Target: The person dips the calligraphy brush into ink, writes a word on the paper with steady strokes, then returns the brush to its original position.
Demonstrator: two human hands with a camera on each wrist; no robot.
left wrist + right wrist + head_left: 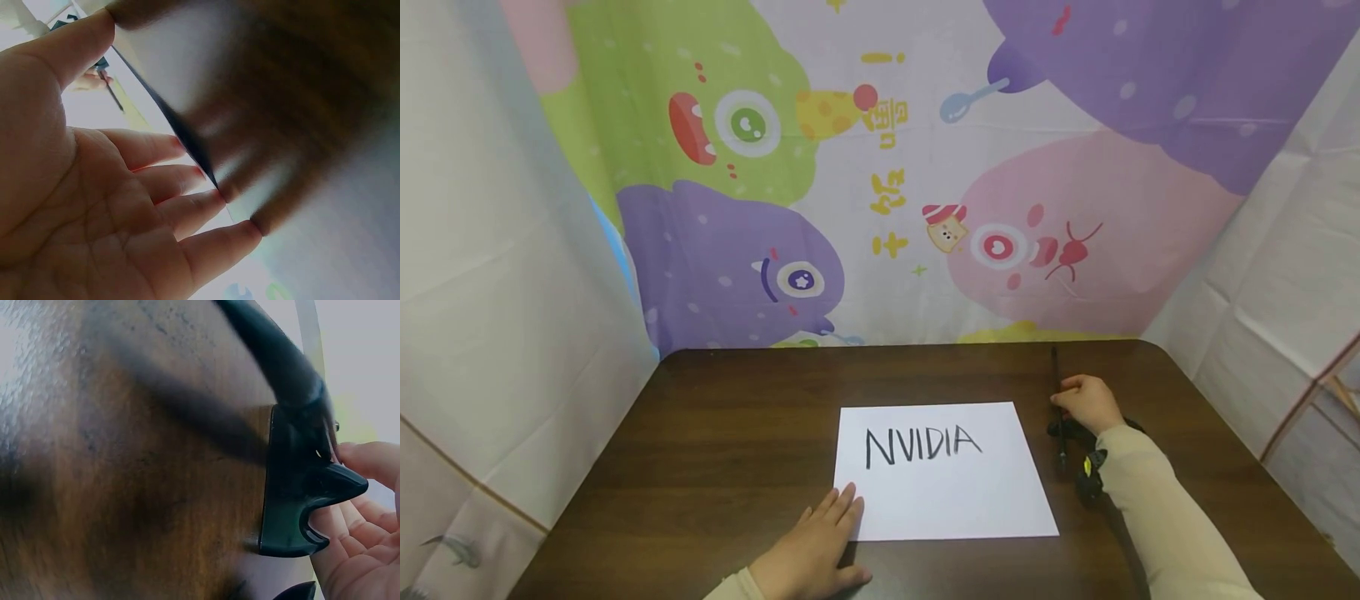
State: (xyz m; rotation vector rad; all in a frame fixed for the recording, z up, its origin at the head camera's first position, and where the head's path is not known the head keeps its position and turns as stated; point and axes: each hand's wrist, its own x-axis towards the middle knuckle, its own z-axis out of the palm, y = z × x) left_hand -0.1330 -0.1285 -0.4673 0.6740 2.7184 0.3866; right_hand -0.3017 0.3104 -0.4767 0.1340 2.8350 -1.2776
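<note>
A white sheet of paper (955,500) with "NVIDIA" in dark strokes lies on the brown table. Flat over its lower left edge rests my left hand (811,546), fingers straight and spread; the left wrist view shows its palm side and fingertips (240,240). To the right of the sheet, my right hand (1092,402) pinches a slim black writing brush (1055,367) between thumb and fingers. Under the brush stands a black notched brush rest (284,512), close to my right fingers; whether the brush touches it I cannot tell.
The dark wooden table (722,450) has rounded far corners. Behind it hangs a curtain (895,292) printed with cartoon monsters, and pale cloth (512,250) closes off the sides. A black device (1090,479) is strapped at my right wrist.
</note>
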